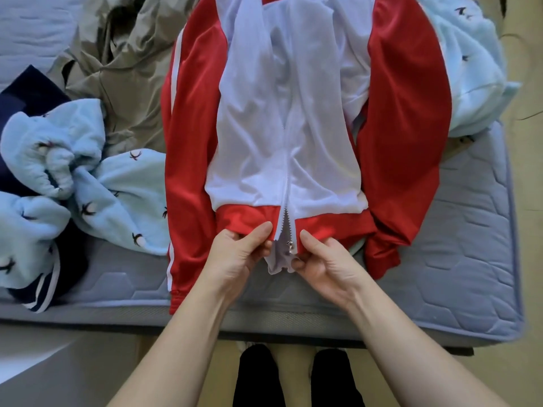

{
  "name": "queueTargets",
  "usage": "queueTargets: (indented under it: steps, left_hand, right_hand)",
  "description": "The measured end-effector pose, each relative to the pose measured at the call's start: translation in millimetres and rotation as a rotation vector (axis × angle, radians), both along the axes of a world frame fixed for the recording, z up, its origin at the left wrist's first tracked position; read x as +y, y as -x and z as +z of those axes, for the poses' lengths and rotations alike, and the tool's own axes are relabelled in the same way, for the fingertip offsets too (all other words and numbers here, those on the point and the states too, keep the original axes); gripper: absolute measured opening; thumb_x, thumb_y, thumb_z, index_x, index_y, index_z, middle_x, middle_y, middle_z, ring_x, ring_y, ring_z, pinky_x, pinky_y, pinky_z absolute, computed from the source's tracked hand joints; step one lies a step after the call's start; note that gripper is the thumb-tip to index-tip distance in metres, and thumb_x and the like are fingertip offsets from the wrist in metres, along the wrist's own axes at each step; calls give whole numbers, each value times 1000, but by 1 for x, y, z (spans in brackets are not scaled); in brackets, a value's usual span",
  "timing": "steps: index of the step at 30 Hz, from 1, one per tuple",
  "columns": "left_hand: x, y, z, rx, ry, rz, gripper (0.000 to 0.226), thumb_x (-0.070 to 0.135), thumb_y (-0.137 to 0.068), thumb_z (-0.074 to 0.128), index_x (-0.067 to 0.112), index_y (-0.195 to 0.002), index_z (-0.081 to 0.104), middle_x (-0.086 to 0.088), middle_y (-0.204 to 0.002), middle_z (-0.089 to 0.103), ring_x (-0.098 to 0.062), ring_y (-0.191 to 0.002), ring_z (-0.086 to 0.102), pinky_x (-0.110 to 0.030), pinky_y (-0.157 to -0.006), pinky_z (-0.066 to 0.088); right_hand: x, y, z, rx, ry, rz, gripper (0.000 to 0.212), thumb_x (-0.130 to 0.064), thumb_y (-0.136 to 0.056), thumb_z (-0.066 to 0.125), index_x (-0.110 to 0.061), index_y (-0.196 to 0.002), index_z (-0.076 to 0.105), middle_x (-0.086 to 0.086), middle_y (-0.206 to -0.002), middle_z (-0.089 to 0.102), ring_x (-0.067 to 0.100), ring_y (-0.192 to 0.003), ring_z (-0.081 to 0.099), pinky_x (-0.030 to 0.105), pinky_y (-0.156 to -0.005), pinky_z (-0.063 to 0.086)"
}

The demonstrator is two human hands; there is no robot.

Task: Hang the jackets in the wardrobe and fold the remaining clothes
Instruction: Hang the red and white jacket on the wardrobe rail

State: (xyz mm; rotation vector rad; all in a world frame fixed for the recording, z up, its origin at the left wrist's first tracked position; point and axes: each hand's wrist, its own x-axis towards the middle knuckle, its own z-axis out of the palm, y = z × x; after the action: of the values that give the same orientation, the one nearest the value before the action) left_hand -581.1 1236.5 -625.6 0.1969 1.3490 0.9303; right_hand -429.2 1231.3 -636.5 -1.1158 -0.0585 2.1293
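Observation:
A red jacket (194,118) with a white mesh lining lies spread on the mattress, its hem toward me. Its white zipper (284,177) runs down the middle, and the metal slider sits at the hem, between my hands. My left hand (238,254) pinches the red hem just left of the zipper. My right hand (320,259) pinches the hem on the other side, next to the slider. Both sleeves lie along the jacket's sides.
Light blue fleece clothes (97,183) with small dark prints lie at the left, over a navy garment (32,292). An olive garment (129,63) is crumpled at the back left. More light blue fleece (467,71) is heaped at the right. The mattress edge (411,324) runs before my feet.

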Motion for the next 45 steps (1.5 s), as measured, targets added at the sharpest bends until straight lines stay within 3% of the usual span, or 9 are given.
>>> queueTargets:
  steps: [3,7,12,16,24,29,33,40,45]
  left_hand:
    - [0,-5,15,62,-74,11,13,12,-66,69,3,-74,65,-6,-61,64,-10,-50,57,-18,-53,50]
    - [-4,-13,29,145,-176,-17,11,14,-66,72,6,-72,69,-8,-63,66,-14,-55,62,-22,-59,52]
    - [-8,-29,41,255,-291,26,5,4,-74,69,1,-72,65,-4,-58,65,-12,-54,62,-21,-58,50]
    - [-8,-40,47,302,-308,126,12,-8,-79,65,0,-71,61,2,-54,63,-6,-51,59,-17,-56,49]
    - [-9,-42,42,420,-324,205,17,-1,-79,71,1,-65,60,-3,-55,62,-14,-55,57,-25,-61,50]
    - [-12,-43,40,426,-308,206,17,-2,-79,71,3,-65,62,-3,-58,65,-15,-57,60,-27,-63,52]
    - [-11,-44,39,430,-305,244,17,-2,-79,71,0,-65,62,-5,-59,65,-15,-57,61,-27,-63,52]
    - [-12,-48,34,429,-315,280,12,-6,-79,70,-12,-73,60,-7,-63,66,-14,-60,63,-23,-63,52]
    - [-12,-50,34,454,-316,304,10,-7,-79,69,-2,-73,63,-3,-66,68,-10,-62,64,-22,-64,52]
  right_hand:
    - [-2,-3,11,20,-38,-27,18,-12,-72,65,-1,-81,74,12,-80,72,16,-71,70,21,-55,51]
    - [-5,-2,12,-9,-37,-58,35,-20,-65,81,2,-91,74,18,-93,69,25,-88,66,22,-68,52]
    - [-6,6,23,66,-62,-250,14,-8,-72,64,3,-78,72,15,-74,70,23,-66,70,28,-60,56]
    - [-6,13,25,58,-81,-327,26,-12,-66,69,1,-89,69,13,-82,72,21,-73,70,30,-69,57]
    - [-7,18,20,57,-71,-383,28,-13,-64,72,0,-90,73,15,-90,72,23,-79,70,33,-81,57]
    - [-8,22,22,36,-69,-391,34,-14,-64,72,1,-94,67,14,-82,71,21,-70,69,32,-69,57]
    - [-7,25,23,-15,-56,-393,40,-15,-64,73,3,-98,64,14,-84,71,21,-71,69,33,-72,58]
    - [-6,29,26,-24,-19,-445,29,-12,-58,73,0,-85,69,11,-78,72,18,-65,69,27,-61,56]
    - [-4,32,31,-25,-13,-488,13,-5,-69,64,-4,-78,72,9,-77,72,16,-66,70,24,-59,55]
